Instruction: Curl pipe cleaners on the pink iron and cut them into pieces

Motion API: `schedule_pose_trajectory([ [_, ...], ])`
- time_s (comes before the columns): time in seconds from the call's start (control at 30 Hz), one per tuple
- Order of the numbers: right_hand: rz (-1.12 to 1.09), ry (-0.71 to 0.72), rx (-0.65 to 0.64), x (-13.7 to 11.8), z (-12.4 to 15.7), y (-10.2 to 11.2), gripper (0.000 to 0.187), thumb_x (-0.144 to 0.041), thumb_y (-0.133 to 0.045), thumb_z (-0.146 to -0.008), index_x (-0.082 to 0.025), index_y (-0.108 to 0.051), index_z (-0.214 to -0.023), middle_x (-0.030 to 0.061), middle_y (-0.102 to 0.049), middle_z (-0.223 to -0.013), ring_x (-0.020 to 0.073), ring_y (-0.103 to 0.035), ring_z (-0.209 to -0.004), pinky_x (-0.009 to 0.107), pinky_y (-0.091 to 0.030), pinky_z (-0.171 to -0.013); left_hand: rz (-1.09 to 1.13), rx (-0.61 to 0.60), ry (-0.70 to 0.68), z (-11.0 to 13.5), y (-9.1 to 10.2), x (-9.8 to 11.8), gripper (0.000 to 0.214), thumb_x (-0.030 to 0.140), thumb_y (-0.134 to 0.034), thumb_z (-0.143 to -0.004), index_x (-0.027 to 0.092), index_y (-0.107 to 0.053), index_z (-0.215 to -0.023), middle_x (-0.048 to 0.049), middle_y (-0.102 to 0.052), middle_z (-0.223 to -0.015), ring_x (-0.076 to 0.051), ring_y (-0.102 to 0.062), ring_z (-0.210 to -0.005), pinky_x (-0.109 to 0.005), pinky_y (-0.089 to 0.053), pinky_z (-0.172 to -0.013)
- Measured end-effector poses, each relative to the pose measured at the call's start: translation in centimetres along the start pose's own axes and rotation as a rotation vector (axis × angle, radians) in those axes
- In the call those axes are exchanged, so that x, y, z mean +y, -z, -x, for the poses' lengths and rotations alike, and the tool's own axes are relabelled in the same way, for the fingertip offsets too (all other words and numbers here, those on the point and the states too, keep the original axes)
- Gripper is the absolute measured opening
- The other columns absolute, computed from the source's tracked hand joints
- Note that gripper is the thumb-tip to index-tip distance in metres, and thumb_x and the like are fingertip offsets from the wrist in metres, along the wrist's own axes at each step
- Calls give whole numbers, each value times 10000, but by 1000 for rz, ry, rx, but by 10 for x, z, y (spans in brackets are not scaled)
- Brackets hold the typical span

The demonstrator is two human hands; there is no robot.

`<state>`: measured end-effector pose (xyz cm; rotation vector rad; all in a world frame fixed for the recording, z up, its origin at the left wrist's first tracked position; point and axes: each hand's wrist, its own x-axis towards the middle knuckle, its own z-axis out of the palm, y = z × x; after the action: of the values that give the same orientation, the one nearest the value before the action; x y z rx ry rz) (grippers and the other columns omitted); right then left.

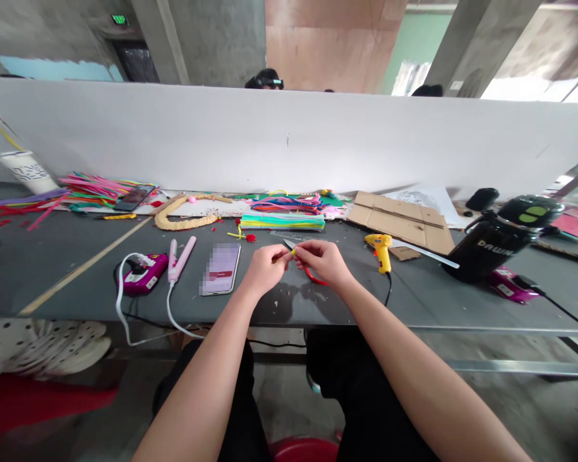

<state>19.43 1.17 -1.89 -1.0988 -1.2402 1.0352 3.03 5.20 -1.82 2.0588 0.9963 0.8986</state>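
Above the grey table, my left hand and my right hand meet fingertip to fingertip. Both are closed in a pinch on a short yellow piece of pipe cleaner, mostly hidden by the fingers. Scissors with red handles lie under my right hand, their blades pointing away and partly covered. Just beyond the hands is a bundle of green, white and yellow pipe cleaners. A small red pipe cleaner flower with a yellow-green stem rests to its left.
On the left are a phone, a pink hair straightener and a purple power strip with cords. A yellow glue gun, cardboard and a black bottle stand right. A white partition borders the back.
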Motion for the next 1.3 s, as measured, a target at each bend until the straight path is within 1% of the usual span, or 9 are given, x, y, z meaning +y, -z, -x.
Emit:
schedule_pose_trajectory([
  [0.17,115,76,-11,5,-1,-4,306,-451,-715,-759,-163,-674,-854,22,-669,-679,142,-599,-569,277,-507,-558,15,-20,-8,-3,0,-1,248,356,-530,-876,175,-624,-735,-12,-625,-676,-137,-532,-627,-246,-367,-579],
  [0.27,140,86,-7,7,-2,-3,295,-456,-698,-774,-177,-661,-862,21,-668,-679,146,-598,-570,272,-492,-548,32,-37,-3,-3,0,-1,252,376,-523,-883,178,-646,-786,-18,-643,-700,-135,-531,-611,-244,-373,-567],
  [0.47,166,127,8,8,-3,-3,252,-430,-674,-801,-179,-658,-818,27,-664,-679,148,-598,-568,275,-496,-550,26,-15,8,-2,1,0,267,378,-539,-871,177,-710,-829,-28,-679,-696,-138,-547,-588,-243,-381,-551],
  [0.57,165,131,14,7,-4,-4,266,-444,-683,-796,-179,-663,-809,26,-663,-669,149,-600,-565,278,-505,-554,46,-11,22,-2,4,0,278,388,-545,-868,176,-725,-866,-31,-693,-716,-139,-559,-581,-245,-394,-549],
  [0.67,133,90,5,4,-3,-2,322,-486,-721,-756,-173,-677,-818,30,-675,-677,154,-610,-579,287,-520,-572,44,-18,20,-2,7,0,289,413,-553,-868,174,-712,-837,-30,-692,-724,-139,-564,-586,-246,-402,-553],
  [0.8,70,44,-46,3,-3,1,363,-482,-764,-716,-167,-689,-877,38,-701,-744,156,-635,-632,291,-543,-623,29,-32,9,-1,8,0,303,409,-523,-888,175,-694,-799,-30,-686,-726,-138,-563,-601,-246,-406,-566],
  [1.03,101,40,-3,7,-6,2,369,-528,-734,-729,-172,-676,-802,21,-660,-659,151,-612,-579,289,-539,-578,41,-38,25,-1,10,-1,324,449,-525,-884,178,-687,-809,-38,-696,-735,-151,-575,-609,-254,-406,-562],
  [1.2,81,79,-35,5,-5,4,370,-470,-769,-713,-174,-690,-921,32,-695,-762,161,-644,-658,301,-556,-645,58,-59,63,0,11,-2,354,469,-518,-884,179,-665,-745,-29,-679,-682,-141,-550,-538,-257,-398,-530],
  [1.3,108,110,-29,3,-4,3,309,-463,-738,-750,-175,-683,-849,22,-669,-702,148,-615,-611,290,-539,-612,74,-73,64,0,12,-1,357,476,-512,-889,183,-660,-751,-24,-675,-678,-139,-549,-529,-257,-402,-528],
])
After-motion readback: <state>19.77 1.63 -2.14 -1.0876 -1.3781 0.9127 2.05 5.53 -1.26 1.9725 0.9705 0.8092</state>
